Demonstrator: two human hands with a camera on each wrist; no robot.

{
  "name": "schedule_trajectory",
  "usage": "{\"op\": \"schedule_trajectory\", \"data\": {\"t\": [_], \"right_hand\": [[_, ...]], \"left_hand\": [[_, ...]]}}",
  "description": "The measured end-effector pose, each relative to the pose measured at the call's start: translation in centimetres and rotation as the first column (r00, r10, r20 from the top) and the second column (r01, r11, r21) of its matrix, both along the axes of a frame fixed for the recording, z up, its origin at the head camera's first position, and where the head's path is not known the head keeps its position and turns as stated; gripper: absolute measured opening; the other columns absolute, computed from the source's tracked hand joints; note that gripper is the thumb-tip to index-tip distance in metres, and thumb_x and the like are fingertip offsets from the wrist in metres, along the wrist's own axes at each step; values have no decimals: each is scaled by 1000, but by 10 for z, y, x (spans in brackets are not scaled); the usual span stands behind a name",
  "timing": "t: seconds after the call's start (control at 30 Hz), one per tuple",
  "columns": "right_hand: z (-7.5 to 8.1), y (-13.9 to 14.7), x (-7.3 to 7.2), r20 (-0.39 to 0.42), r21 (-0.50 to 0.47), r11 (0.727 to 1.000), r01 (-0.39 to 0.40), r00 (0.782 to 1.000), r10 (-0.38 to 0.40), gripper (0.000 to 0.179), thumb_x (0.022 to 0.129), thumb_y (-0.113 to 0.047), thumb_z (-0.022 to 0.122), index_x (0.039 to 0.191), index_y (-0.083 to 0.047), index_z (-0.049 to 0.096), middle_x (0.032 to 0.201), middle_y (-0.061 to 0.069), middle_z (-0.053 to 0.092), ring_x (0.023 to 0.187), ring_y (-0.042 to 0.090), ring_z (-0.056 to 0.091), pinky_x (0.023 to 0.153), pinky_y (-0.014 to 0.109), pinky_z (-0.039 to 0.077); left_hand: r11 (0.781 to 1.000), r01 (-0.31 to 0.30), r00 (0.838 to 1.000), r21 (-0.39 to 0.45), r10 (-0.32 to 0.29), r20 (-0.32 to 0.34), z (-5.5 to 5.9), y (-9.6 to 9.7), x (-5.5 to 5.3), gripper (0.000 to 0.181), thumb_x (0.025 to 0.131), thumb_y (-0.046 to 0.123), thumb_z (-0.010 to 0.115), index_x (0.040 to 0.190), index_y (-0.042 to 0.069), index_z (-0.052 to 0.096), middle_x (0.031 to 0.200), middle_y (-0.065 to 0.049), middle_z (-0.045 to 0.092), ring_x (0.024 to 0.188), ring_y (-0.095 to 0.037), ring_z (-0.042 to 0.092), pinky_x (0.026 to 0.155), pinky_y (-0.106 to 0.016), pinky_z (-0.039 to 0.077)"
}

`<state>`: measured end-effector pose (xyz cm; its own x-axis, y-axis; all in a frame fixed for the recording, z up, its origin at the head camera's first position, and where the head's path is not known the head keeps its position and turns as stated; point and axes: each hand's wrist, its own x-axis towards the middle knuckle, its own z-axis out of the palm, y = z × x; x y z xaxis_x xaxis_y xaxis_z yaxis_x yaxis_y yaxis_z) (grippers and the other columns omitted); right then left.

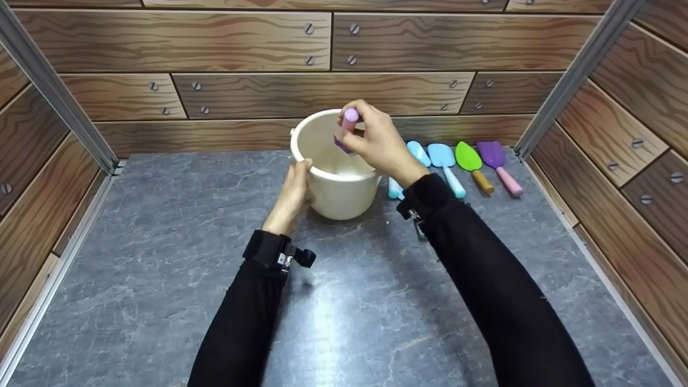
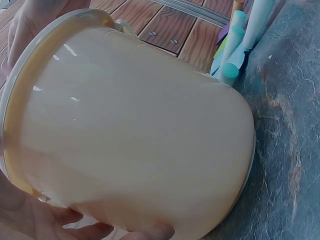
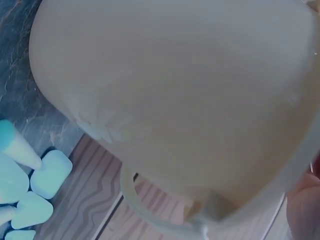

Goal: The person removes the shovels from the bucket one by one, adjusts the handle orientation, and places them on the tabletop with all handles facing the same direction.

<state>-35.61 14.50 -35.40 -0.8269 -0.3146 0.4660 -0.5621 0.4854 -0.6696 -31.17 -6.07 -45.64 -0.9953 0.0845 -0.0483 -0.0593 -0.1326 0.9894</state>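
Note:
A cream-white plastic bucket (image 1: 344, 196) stands upright near the back wall. My left hand (image 1: 290, 193) grips its near left side, thumb at the rim and fingers along the outer wall; those fingers show below the bucket (image 2: 135, 115) in the left wrist view. Over the opening, my right hand (image 1: 379, 137) pinches the pink handle of a toy shovel (image 1: 350, 119). Its purple blade points down inside the bucket, mostly hidden behind the hand. In the right wrist view, the bucket wall (image 3: 165, 100) fills most of the picture, and only part of the hand (image 3: 305, 207) shows.
Right of the bucket lie light blue toy shovels (image 1: 443, 156), a green one with a brown handle (image 1: 468, 156), and a purple one with a pink handle (image 1: 492, 155). Wood-patterned walls (image 1: 252, 40) with metal corner posts (image 1: 578, 75) enclose the grey marbled tabletop (image 1: 161, 258).

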Motion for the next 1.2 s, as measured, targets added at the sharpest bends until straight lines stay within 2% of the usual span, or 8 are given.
{"op": "schedule_trajectory", "data": {"t": [0.1,0.17,0.3,0.5,0.63,0.73,0.93,1.2], "right_hand": [[3,7,3,-1,5,1000,-5,1000,5,24,107,3,67,130,6,71,133,22,78,135,30,76,119,42,67],[5,11,5,1,4,1000,-3,1000,3,23,106,4,68,129,5,71,132,20,79,134,27,76,118,42,67],[8,21,8,0,-4,1000,5,1000,-5,23,103,6,72,126,3,73,130,17,80,131,23,75,117,40,68],[13,32,14,8,-14,1000,14,1000,-14,23,102,7,74,124,3,73,128,17,80,125,20,73,119,42,67],[17,39,18,13,-13,1000,23,1000,-23,26,99,10,71,124,3,73,126,16,79,120,17,72,115,35,67],[21,44,22,4,-14,1000,21,1000,-20,27,98,12,70,124,4,73,126,16,80,117,16,73,110,28,66],[27,54,30,-37,-34,999,12,999,-13,30,96,14,69,124,5,74,123,18,84,109,16,77,101,17,64],[35,72,40,-73,-71,997,4,997,-9,29,97,16,66,124,7,72,124,17,86,110,13,83,104,20,66]], "left_hand": [[1000,12,1000,3,-12,12,-1,-1,0,79,113,53,46,176,8,34,155,-21,52,124,-37,62,117,-58,57],[1000,22,999,16,-22,24,-1,-1,0,81,113,53,46,180,11,31,175,-22,42,155,-46,52,134,-78,42],[999,30,999,20,-30,23,-1,-1,0,81,113,53,46,180,11,30,182,-26,37,165,-55,44,137,-85,34],[1000,28,999,2,-28,16,-1,-2,0,78,112,56,46,175,11,35,173,-25,44,154,-49,53,133,-78,43],[999,15,1000,-28,-14,21,0,-2,-2,73,113,56,45,168,9,41,146,-19,55,116,-33,62,103,-48,59],[999,3,1000,-38,-2,14,0,-1,-3,70,113,54,45,164,5,44,122,-11,54,88,-21,51,77,-33,46],[999,-27,999,-25,27,-18,0,0,-5,40,114,47,46,132,11,53,93,1,51,70,-11,45,64,-29,42],[1000,-21,999,1,21,-25,-2,2,-6,44,115,46,46,135,8,54,95,0,54,65,-10,39,58,-24,35]]}}
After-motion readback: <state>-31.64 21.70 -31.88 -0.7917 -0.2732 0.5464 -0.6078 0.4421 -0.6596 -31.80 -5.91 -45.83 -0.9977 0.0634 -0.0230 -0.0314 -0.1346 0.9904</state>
